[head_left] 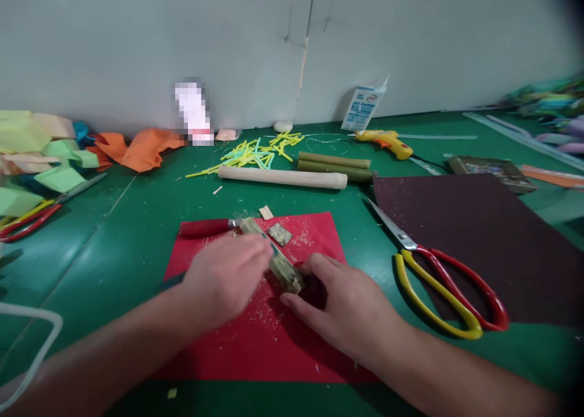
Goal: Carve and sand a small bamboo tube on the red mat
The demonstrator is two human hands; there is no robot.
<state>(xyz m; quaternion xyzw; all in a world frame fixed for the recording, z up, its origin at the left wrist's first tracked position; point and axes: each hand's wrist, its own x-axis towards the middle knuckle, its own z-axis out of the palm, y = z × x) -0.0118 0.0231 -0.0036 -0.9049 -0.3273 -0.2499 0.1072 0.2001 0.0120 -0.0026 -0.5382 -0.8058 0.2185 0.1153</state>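
One bamboo piece [285, 268] lies slanted on red paper [255, 350], its near end pinched by the right hand [349, 298]; the left hand [228, 274] appears closed around a mostly hidden dark tool [174, 281]. Firm pinching and light, even strokes should serve best.

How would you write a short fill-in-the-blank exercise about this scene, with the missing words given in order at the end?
1. The sheet beneath the bamboo piece is coloured ____.
2. The person's ____ hand is at the near end of that piece.
3. The scissors beside this hand have one red handle and one ____ handle.
4. In number, ____ green tubes lie just behind the pale stick.

Missing words: red; right; yellow; two.
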